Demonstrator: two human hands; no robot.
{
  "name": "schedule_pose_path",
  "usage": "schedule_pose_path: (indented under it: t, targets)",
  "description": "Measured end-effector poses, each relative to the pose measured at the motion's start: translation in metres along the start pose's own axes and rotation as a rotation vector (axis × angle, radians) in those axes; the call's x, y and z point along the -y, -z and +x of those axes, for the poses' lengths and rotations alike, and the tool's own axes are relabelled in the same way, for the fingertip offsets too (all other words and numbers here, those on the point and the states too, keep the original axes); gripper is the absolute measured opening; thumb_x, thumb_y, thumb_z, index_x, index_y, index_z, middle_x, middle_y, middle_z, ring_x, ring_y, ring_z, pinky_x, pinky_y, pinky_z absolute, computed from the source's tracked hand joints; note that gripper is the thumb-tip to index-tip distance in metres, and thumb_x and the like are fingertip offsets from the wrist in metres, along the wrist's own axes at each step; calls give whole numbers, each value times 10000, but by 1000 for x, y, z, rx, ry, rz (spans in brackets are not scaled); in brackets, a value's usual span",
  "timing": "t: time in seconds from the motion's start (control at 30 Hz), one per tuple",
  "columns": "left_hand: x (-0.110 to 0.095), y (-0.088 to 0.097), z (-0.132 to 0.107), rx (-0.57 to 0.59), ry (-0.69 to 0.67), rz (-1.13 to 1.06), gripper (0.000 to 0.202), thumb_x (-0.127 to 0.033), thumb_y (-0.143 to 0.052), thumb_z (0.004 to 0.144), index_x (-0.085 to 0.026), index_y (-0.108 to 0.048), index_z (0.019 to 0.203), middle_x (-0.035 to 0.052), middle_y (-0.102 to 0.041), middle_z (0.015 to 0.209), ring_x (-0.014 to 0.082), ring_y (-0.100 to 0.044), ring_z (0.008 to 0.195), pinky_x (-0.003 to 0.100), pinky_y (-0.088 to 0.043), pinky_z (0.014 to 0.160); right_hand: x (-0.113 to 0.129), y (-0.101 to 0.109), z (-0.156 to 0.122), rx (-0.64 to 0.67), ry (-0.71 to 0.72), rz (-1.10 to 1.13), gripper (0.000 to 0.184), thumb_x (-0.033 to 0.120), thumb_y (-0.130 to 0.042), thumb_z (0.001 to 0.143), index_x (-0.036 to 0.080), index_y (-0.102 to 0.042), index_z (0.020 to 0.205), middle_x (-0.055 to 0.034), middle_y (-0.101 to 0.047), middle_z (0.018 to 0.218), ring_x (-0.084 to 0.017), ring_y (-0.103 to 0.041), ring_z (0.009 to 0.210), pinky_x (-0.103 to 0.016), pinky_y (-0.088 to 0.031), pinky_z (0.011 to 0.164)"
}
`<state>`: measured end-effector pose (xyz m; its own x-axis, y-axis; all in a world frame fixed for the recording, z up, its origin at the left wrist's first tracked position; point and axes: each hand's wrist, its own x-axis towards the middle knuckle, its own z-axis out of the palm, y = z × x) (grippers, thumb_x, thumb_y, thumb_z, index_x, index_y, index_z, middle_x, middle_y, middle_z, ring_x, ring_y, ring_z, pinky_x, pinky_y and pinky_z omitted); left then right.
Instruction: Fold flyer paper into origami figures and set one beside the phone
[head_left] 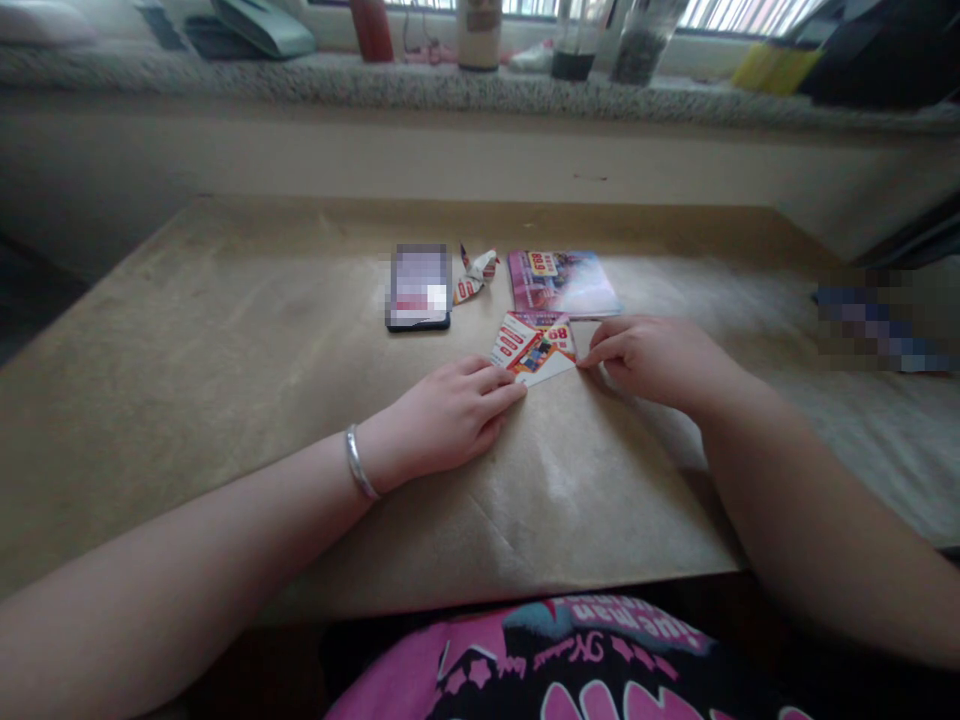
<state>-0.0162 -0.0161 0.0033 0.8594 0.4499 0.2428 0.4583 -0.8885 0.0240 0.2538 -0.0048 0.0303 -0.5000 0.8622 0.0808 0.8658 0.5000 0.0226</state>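
Note:
A small folded sheet of printed paper [541, 345] lies on the table between my hands, its colourful side with red text and a white edge facing up. My left hand [469, 408], with a silver bangle at the wrist, has its fingers closed at the paper's lower left edge. At the right corner, the fingertips of my right hand [649, 355] pinch the same paper. Just behind it lies a pink and purple printed leaflet [566, 282]. A folded paper bird [478, 272] stands to the left of that leaflet.
A phone [418, 288] with a blurred-out screen lies left of the paper bird. The tan-covered table [225, 400] ends at a wall below a granite windowsill [420, 85], which carries several bottles and jars. A blurred-out item [885, 320] is at the far right.

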Motion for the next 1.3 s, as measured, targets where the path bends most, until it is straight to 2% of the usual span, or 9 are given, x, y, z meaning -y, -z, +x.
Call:
schedule_pose_path:
  t: [0.07,0.13,0.2,0.27,0.33,0.47,0.67,1.13,1.3]
  targets:
    - [1,-1,1,6,16,-14,345,-241,-478,913,-162,-580,1233,97,-609,1186,230,-526,1086,385,-452,989,2,1,0,-26,-51,1,325,124,-487,808,240,-786,866,-28,-738,990,-213,-663,855,-313,-431,629]
    - [1,-1,2,11,27,-18,345,-251,-478,914,-166,-579,1232,98,-604,1173,234,-514,1081,390,-445,990,5,-2,2,-108,-63,34,317,137,-485,817,232,-778,892,-38,-736,981,-213,-659,843,-312,-445,646]
    - [1,-2,2,13,30,-12,344,-258,-481,912,-164,-576,1230,102,-599,1157,238,-507,1075,396,-440,988,11,-6,4,-178,28,121,320,145,-479,834,234,-762,955,-42,-727,992,-203,-649,875,-312,-469,733]
    - [2,-2,3,11,27,-4,345,-264,-484,911,-163,-571,1228,103,-598,1143,239,-509,1063,399,-436,988,19,-11,6,-144,208,197,332,134,-486,831,230,-744,1016,-42,-707,1054,-195,-631,939,-311,-465,832]
    - [3,-1,3,15,17,1,337,-267,-487,909,-160,-573,1217,101,-601,1132,235,-520,1049,391,-440,979,28,-14,8,-92,261,196,321,134,-486,838,232,-743,1004,-43,-699,1049,-187,-621,934,-302,-459,837]
    - [8,7,0,63,-19,-2,296,-277,-489,912,-177,-600,1167,94,-614,1170,233,-539,1084,387,-441,973,39,-12,8,-76,216,118,285,166,-500,845,244,-745,966,-48,-693,1033,-203,-613,934,-308,-453,791]
    - [17,24,-5,128,-63,-42,277,-234,-502,898,-205,-626,1144,59,-638,1202,226,-558,1098,383,-458,966,38,-12,7,-60,187,116,280,184,-496,853,263,-747,949,-41,-687,1043,-198,-616,947,-301,-449,788]
    - [20,38,-9,202,-80,-114,260,-222,-447,910,-184,-701,952,52,-685,1031,190,-607,947,307,-491,831,37,-13,8,-59,183,121,297,165,-498,840,261,-749,965,-44,-688,1041,-203,-617,959,-310,-460,813]
    - [23,40,-9,186,-104,-70,246,-220,-460,898,-201,-706,896,37,-695,963,198,-596,937,344,-455,886,36,-15,7,-73,186,129,299,166,-499,838,264,-748,970,-39,-688,1034,-196,-621,951,-304,-459,822]
